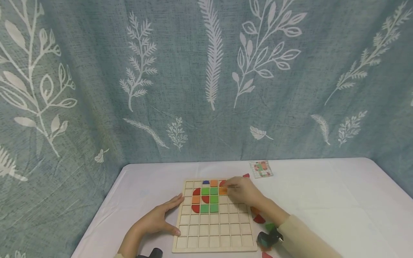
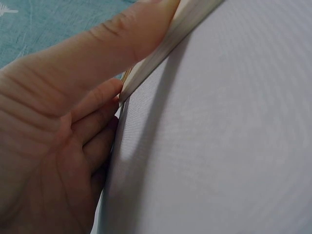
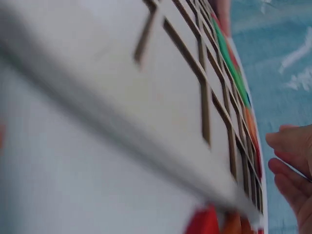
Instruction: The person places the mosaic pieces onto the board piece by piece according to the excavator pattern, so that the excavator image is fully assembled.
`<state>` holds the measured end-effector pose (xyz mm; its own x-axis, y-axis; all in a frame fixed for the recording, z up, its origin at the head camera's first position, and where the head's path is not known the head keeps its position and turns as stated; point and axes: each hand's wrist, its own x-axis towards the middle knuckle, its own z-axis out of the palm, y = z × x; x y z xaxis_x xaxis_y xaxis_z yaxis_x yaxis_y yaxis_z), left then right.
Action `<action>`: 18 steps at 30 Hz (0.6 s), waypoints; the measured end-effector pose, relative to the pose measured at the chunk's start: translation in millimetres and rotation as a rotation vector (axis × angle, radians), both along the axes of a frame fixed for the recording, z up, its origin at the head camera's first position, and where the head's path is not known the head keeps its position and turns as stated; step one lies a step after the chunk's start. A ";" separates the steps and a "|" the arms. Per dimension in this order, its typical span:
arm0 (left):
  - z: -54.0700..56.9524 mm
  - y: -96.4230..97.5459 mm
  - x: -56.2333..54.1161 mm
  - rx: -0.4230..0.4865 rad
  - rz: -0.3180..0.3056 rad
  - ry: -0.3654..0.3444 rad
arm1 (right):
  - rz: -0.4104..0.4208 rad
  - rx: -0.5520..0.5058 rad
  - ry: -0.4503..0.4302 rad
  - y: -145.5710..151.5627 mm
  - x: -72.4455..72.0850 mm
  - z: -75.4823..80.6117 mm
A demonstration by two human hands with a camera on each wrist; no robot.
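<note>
A wooden grid board [image 1: 206, 243] lies on the table with coloured pieces in its upper cells. My left hand [image 1: 158, 217] rests at the board's left side, thumb and fingertips spread along the edge; in the left wrist view the thumb [image 2: 112, 44] lies against the wooden rim. Over the upper right cells is my right hand [image 1: 243, 190], its fingertips right at a red rounded piece [image 1: 222, 183] and an orange square [image 1: 223, 191]. The right wrist view has its fingers [image 3: 290, 141] loosely bent, with no piece showing between them. Green squares [image 1: 205, 208] fill several middle cells.
A small pattern card [image 1: 261, 169] lies behind the board at the right. Loose pieces, among them a red one [image 1: 259, 219] and a green one [image 1: 270, 227], lie along the board's right side, partly under the right forearm. A patterned curtain [image 1: 206, 89] hangs behind the table.
</note>
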<state>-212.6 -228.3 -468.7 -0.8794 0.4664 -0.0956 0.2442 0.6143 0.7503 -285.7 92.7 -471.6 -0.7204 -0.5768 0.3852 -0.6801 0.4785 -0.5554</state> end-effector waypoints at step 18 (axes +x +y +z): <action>-2.9 -1.4 -1.0 0.010 -0.003 -0.005 | -0.283 -0.045 -0.266 62.6 5.1 -13.5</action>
<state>-213.6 -229.7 -471.6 -0.8775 0.4699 -0.0959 0.2419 0.6064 0.7575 -280.7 155.2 -485.2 -0.9267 -0.3278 0.1839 -0.3542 0.5979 -0.7190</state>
